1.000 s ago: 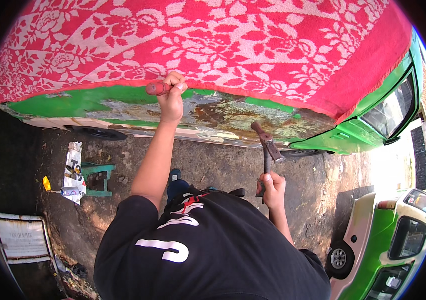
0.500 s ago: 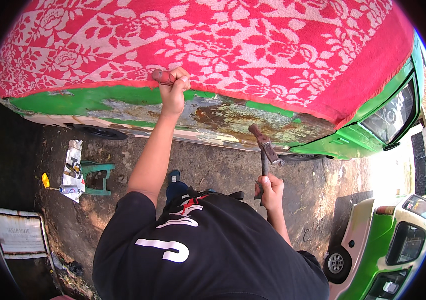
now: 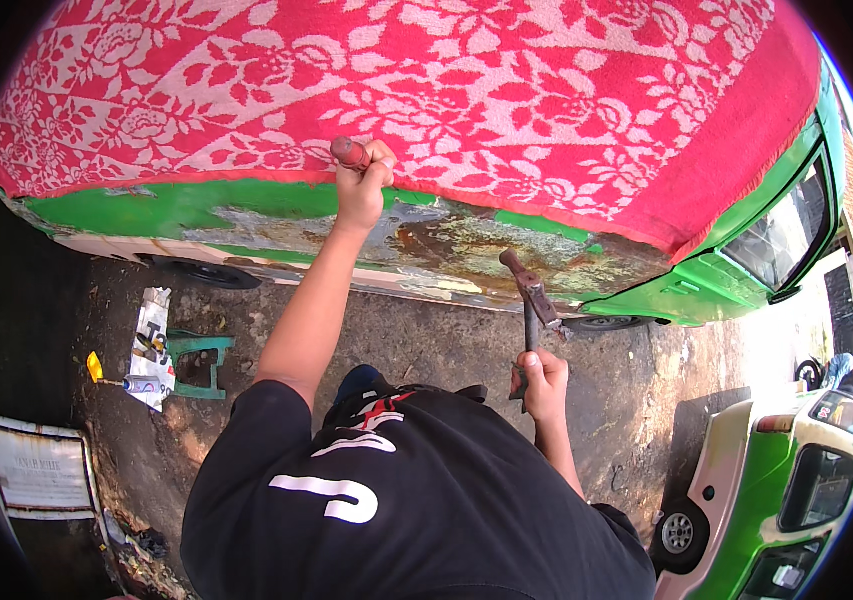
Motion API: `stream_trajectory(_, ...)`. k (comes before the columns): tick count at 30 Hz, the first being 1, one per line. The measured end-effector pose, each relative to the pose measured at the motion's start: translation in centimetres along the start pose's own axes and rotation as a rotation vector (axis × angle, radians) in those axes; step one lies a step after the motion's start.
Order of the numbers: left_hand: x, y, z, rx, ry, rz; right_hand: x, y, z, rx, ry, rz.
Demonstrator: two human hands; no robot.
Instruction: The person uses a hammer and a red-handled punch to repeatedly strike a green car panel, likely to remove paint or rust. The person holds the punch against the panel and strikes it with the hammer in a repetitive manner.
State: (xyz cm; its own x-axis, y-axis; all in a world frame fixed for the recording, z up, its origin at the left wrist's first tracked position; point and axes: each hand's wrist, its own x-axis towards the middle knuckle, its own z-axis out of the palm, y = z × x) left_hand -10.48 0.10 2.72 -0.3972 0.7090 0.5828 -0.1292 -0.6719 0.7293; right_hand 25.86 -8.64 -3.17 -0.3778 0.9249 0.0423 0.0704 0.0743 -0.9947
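Note:
My left hand point(image 3: 363, 195) is closed round a reddish, worn rod-like tool point(image 3: 350, 153) with a blunt rounded end; its exact kind is unclear, and its far part is hidden. This hand is at the hem of a pink-and-white floral cloth point(image 3: 507, 100) draped over a green van's side point(image 3: 467, 245). Below the hem the panel is scraped, with grey filler and brown rust patches. In my right hand point(image 3: 545, 385) a hammer point(image 3: 535, 298) is gripped by its dark handle, its rusty head raised in front of the lower panel. I cannot tell whether the head touches the metal.
A green plastic stool point(image 3: 202, 365) stands on the ground at left, beside a printed sheet point(image 3: 152, 345), a spray can point(image 3: 144, 384) and a yellow-bladed tool point(image 3: 95, 367). A white framed board point(image 3: 39, 468) is farther left. Another green-and-white vehicle point(image 3: 792, 480) is parked at lower right.
My left hand has shifted slightly right along the cloth hem with the reddish tool. My right hand and the hammer stay almost where they were. The view has tilted a little.

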Motion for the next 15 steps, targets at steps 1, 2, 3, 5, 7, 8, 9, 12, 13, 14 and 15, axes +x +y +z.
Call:
stream_trajectory(1, -0.1, 0.0, 0.0, 0.047, -0.025, 0.013, 0.1, -0.2, 0.4, -0.005, 0.004, -0.009)
stream_trajectory(2, -0.3, -0.1, 0.3, 0.094, -0.051, 0.026, 0.2, -0.3, 0.8, -0.001, 0.002, -0.012)
stream_trajectory(3, -0.3, 0.0, 0.6, 0.138, -0.076, 0.039, 0.3, -0.6, 1.2, 0.001, 0.002, -0.014)
stream_trajectory(5, 0.2, -0.4, 0.6, 0.219, -0.107, 0.055, 0.8, -1.4, 2.3, -0.006, -0.023, -0.029)
stream_trajectory(7, 0.5, -0.6, 1.0, 0.239, -0.112, 0.024, 1.5, -4.0, 3.6, -0.033, -0.060, -0.050)
stream_trajectory(8, 0.9, -0.7, 0.8, 0.238, -0.129, -0.006, 2.0, -5.7, 4.4, -0.042, -0.055, -0.096)
stream_trajectory(9, 1.1, -0.8, 0.4, 0.239, -0.141, -0.037, 2.3, -7.7, 5.5, -0.052, -0.056, -0.140)
stream_trajectory(12, 1.2, -1.2, 0.1, 0.273, -0.174, -0.071, 3.3, -12.6, 7.3, 0.030, -0.043, -0.249)
stream_trajectory(13, 1.1, -1.1, 0.1, 0.293, -0.182, -0.072, 3.6, -14.1, 7.7, -0.038, -0.047, -0.282)
stream_trajectory(14, 1.0, -1.0, 0.2, 0.277, -0.167, -0.059, 4.0, -14.9, 8.1, -0.057, -0.057, -0.290)
stream_trajectory(15, 0.8, -0.8, 0.4, 0.262, -0.152, -0.049, 4.2, -15.4, 8.6, -0.075, -0.068, -0.294)
